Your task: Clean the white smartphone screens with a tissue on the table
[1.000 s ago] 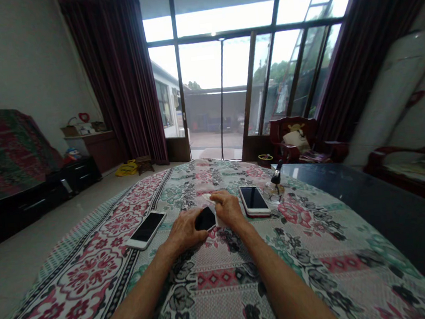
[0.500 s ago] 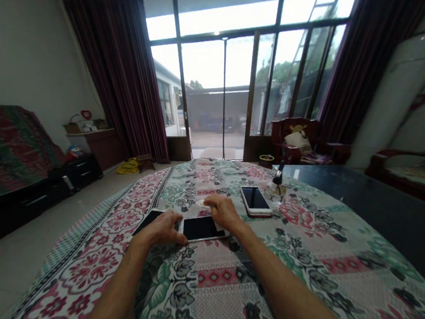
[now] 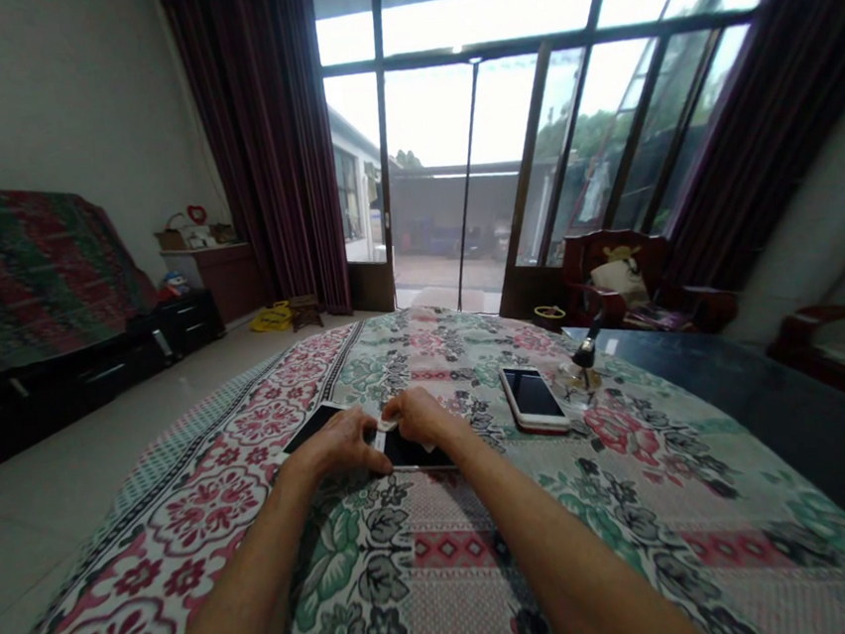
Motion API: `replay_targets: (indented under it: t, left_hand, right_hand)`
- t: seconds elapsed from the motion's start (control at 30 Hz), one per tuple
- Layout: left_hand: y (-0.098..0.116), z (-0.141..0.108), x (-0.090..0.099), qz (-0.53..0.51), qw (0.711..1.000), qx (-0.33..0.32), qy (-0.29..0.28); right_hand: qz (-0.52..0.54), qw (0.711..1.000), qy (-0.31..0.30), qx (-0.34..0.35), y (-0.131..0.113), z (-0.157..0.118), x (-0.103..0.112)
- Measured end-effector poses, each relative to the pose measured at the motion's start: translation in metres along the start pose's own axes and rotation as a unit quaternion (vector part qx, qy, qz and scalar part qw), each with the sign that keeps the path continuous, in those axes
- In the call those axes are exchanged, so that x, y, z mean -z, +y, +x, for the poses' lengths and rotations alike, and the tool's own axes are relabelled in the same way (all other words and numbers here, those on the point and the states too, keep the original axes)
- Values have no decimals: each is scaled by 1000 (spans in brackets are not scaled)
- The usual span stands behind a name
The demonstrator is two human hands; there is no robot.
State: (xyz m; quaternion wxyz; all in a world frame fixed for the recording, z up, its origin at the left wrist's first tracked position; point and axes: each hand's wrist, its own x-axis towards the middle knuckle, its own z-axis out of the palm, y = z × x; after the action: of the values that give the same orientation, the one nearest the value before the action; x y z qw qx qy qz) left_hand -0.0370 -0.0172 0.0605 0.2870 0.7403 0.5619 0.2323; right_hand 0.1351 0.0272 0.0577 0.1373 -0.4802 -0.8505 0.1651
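A phone [image 3: 410,453] with a black screen and white edge lies flat and sideways on the flowered tablecloth. My left hand [image 3: 341,442] grips its left end between thumb and fingers. Pinched in my right hand [image 3: 421,419] is a small white wipe [image 3: 386,425], held at the phone's left end, close to my left fingers. My right hand and wrist cover part of the screen. A second dark-screened device [image 3: 317,425] lies partly hidden behind my left hand. To the right, a white phone [image 3: 535,398] rests face up, with a reddish edge along its bottom.
Beside the white phone stands a small clear glass container [image 3: 582,379] with a dark brush-like item [image 3: 587,349] rising from it. A dark tabletop [image 3: 666,363] adjoins at the right. Beyond are a wooden chair [image 3: 604,270] and glass doors [image 3: 457,204].
My right hand with the white wipe has moved left along the phone, from its right part to its left end. The left hand keeps its grip. The view has shifted slightly.
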Motion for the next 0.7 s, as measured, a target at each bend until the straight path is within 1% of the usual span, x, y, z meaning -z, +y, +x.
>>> replay_targets:
  t: [0.13,0.23,0.33,0.4,0.5,0.6,0.7]
  left_hand:
    - [-4,1,-2,-35,999,0,16]
    - [-6,3,-3,-24,1000,2,9]
    - [-10,5,-4,8,1000,-3,-2]
    - [-13,7,-5,26,1000,-8,3]
    - [-18,8,-6,27,1000,6,7]
    - [-18,8,-5,11,1000,24,-4]
    - [-16,8,-4,-50,999,10,0]
  right_hand:
    - [-4,1000,-14,10,7,1,-3]
    - [-28,999,-24,4,6,-2,-2]
    - [-72,997,-6,4,-1,-7,-2]
    - [-99,995,8,10,-6,-10,-2]
    - [-131,991,6,9,-9,-14,0]
    - [-150,989,-4,8,-1,-18,3]
    - [-159,987,-2,14,10,-25,8]
